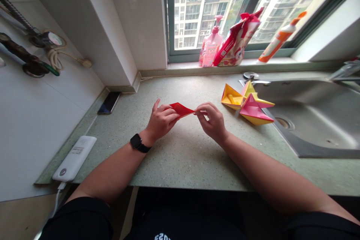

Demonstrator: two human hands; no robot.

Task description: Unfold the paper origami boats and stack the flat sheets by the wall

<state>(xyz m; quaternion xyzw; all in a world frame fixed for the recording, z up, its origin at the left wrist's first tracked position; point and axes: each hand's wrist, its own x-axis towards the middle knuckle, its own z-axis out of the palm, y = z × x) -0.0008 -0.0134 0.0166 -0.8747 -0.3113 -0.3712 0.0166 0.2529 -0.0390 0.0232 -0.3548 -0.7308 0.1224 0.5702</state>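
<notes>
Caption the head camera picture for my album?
Left hand and right hand pinch folded red paper beside yellow-and-pink origami shapes on a green countertop.

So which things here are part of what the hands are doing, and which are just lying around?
Part of the job:
red paper, held between the left hand and right hand
yellow and pink folded paper shapes, probably

Just lying about:
phone
power bank
pink pump bottle
orange tube

red origami paper [181, 110], yellow & pink origami shapes [247, 104], pink pump btl [210, 47], speckled green countertop [180, 161]
</notes>
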